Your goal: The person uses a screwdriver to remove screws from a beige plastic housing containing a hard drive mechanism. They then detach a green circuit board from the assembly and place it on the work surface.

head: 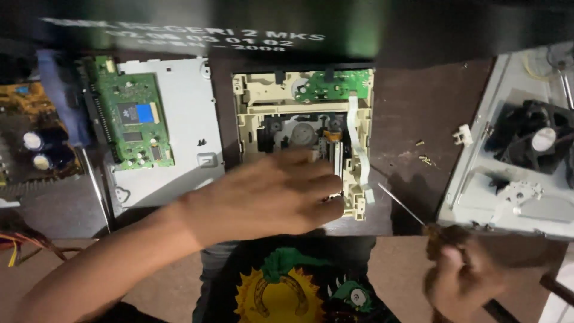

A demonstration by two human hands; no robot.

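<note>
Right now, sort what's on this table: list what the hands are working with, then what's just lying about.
In hand:
left hand on the cream plastic disc-drive frame
right hand holding the thin-shafted screwdriver

Lying about:
silver metal cover with green circuit board
black cooling fan
small brass screws
white plastic clip

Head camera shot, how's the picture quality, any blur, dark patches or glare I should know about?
Head view: left hand over the opened optical drive is motion-smeared; right hand holding a screwdriver sits in dim shadow; light is uneven, bright on the metal cover and green circuit board, dark toward the edges; no strong glare.
</note>
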